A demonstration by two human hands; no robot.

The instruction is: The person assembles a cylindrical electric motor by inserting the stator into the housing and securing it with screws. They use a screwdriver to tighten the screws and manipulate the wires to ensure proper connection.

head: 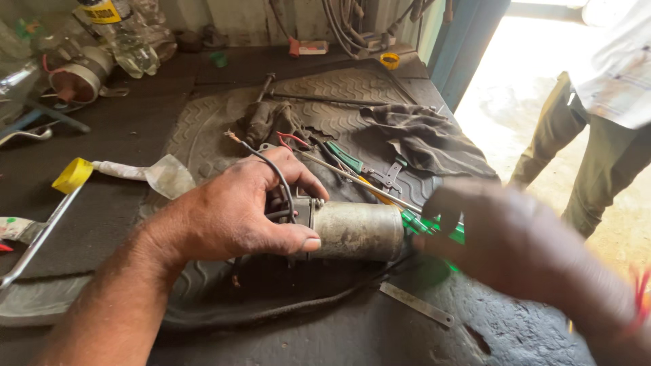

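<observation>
Dark, grimy surface (115, 135) fills most of the view, with a ribbed rubber mat (203, 135) laid over its middle. A second person (597, 108) stands off the right edge in olive trousers and a pale shirt, in bright daylight. On the mat, toward the near edge, lies a grey metal cylinder, a motor (356, 230), on its side with black and red wires (281, 179) coming out of its left end. Left hand (237, 213) wraps that wired end, thumb pressed along the near side of the body, fingers curled over the top around the wires. Right hand (502, 237), blurred, sits at the motor's right end, closed on a green-handled screwdriver (424, 224); how tight the grip is cannot be told. A dark rag (427, 139) lies crumpled toward the far right corner of the mat. Green-handled pliers (356, 163) rest just beyond the motor. A flat steel strip (417, 303) lies near the front edge. Yellow cap (72, 175) sits at the left edge.
</observation>
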